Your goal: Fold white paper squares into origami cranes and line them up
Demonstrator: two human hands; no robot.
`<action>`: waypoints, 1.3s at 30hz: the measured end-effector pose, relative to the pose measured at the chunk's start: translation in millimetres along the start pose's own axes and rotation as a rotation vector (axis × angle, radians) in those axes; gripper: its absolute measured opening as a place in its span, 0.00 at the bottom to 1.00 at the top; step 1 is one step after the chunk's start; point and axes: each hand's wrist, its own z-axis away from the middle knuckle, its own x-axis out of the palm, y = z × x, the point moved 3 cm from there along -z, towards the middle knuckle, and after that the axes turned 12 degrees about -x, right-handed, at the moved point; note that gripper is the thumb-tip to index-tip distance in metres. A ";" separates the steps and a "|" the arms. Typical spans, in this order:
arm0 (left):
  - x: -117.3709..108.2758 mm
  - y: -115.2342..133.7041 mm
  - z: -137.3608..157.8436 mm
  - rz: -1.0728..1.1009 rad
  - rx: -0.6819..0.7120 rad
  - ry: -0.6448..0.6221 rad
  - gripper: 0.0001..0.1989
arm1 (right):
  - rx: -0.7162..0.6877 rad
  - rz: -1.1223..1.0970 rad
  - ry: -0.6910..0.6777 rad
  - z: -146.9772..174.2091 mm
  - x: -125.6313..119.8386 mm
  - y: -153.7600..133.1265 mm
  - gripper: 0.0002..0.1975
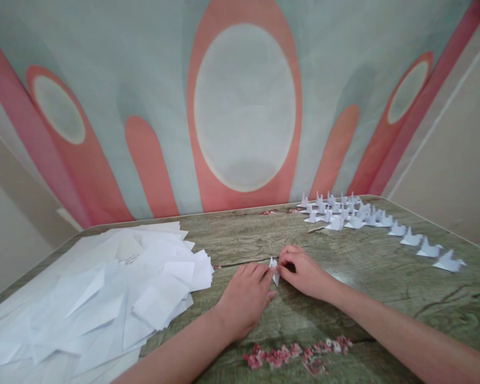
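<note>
A small piece of folded white paper (276, 275), pointed at top and bottom like a partly shaped paper crane, is between my hands near the middle of the table. My left hand (246, 296) rests low on the tabletop, its fingertips closed on the paper's left side and the thumb lower down. From the right, my right hand (302, 269) pinches the paper's other side between thumb and curled fingers. The fingertips hide part of the folds.
A spread-out heap of white paper sheets (156, 304) covers the table's left side. Several finished paper cranes (356, 220) stand in rows at the back right, one line running toward the right edge. Behind the wood-patterned table (232, 234) hangs a patterned backdrop (244, 106).
</note>
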 end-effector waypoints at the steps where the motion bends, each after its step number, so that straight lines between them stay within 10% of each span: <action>1: -0.2 -0.3 0.0 -0.001 0.002 0.001 0.19 | -0.004 0.006 0.007 0.2 -0.2 0.1 0.06; 18: -4.6 1.8 -3.2 -0.035 0.023 0.028 0.21 | -0.058 0.096 0.049 9.7 -6.3 -7.5 0.04; 24: -4.4 2.3 -3.6 -0.031 0.016 0.035 0.23 | -0.210 0.350 -0.131 20.1 -8.2 -18.4 0.16; 39: -3.3 2.7 -3.8 -0.028 0.011 0.042 0.22 | -0.323 0.628 -0.278 20.7 0.4 -33.9 0.12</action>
